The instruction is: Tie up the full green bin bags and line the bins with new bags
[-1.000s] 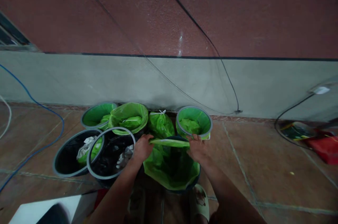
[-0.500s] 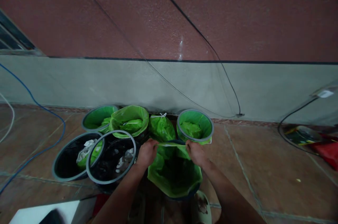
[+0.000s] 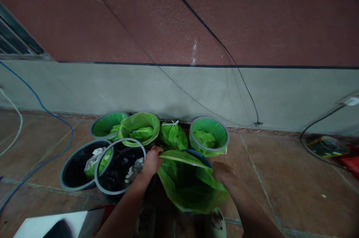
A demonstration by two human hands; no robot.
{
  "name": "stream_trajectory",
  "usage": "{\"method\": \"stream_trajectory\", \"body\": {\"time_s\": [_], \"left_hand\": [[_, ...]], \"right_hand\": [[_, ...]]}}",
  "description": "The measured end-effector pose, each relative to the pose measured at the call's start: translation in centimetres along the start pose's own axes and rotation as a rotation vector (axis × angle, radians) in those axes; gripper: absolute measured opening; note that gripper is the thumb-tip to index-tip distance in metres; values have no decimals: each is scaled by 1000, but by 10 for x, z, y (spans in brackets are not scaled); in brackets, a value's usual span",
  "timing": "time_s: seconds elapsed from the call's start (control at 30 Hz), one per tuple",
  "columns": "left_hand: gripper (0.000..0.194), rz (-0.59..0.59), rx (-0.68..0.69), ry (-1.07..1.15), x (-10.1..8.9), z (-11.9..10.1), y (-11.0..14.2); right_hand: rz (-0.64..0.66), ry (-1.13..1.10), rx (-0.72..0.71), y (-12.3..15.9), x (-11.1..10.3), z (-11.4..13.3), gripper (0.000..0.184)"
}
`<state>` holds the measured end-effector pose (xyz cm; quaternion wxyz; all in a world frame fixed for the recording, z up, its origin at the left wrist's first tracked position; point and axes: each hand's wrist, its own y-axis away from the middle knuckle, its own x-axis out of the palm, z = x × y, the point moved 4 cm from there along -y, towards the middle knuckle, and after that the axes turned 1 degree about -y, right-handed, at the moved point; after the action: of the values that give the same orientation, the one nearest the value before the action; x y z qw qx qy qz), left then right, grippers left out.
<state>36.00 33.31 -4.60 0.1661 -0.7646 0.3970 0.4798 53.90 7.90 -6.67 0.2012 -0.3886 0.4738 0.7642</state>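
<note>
A light-green trash bag (image 3: 193,193) hangs wide-mouthed in front of me, lining a dark bin whose blue rim (image 3: 199,154) shows only at the back. My left hand (image 3: 153,158) is closed on the bag's upper left edge. On the opposite side my right hand (image 3: 223,173), a little blurred, grips the bag's right edge. Most of the bin is hidden by the bag. Just left of my left hand stands a black-lined bin (image 3: 117,163) with a loose grey ring (image 3: 97,168) on top and crumpled paper inside.
Along the wall stand green-lined bins (image 3: 109,125) (image 3: 209,133), another bag-covered bin (image 3: 139,127) and a tied green bag (image 3: 173,137). Another black-lined bin (image 3: 75,165) sits left. A blue cable (image 3: 53,115) crosses the floor; a white box (image 3: 30,226) is at lower left.
My right hand has moved right and down, pulling the bag's edge outward over the bin. The left hand has shifted slightly left. The bag's mouth now spreads wider and covers more of the rim.
</note>
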Motion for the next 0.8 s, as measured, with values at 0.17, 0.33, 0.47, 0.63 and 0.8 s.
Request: {"method": "stream_trajectory", "body": {"time_s": [0.17,0.33,0.47,0.63,0.8], "left_hand": [[38,53,102,-1,11,-31,10],[30,106,129,-138,19,-48,17],[29,274,57,-351,26,-27,19],[31,325,-41,-367,23,-6,10],[38,250,-187,-244,28,-9,8]], "right_hand": [[-62,177,-219,27,3,60,80],[-204,152,-423,27,7,90,31],[-194,147,-182,3,8,56,40],[-136,125,-107,-16,12,32,33],[-150,70,-163,-19,15,39,43]]}}
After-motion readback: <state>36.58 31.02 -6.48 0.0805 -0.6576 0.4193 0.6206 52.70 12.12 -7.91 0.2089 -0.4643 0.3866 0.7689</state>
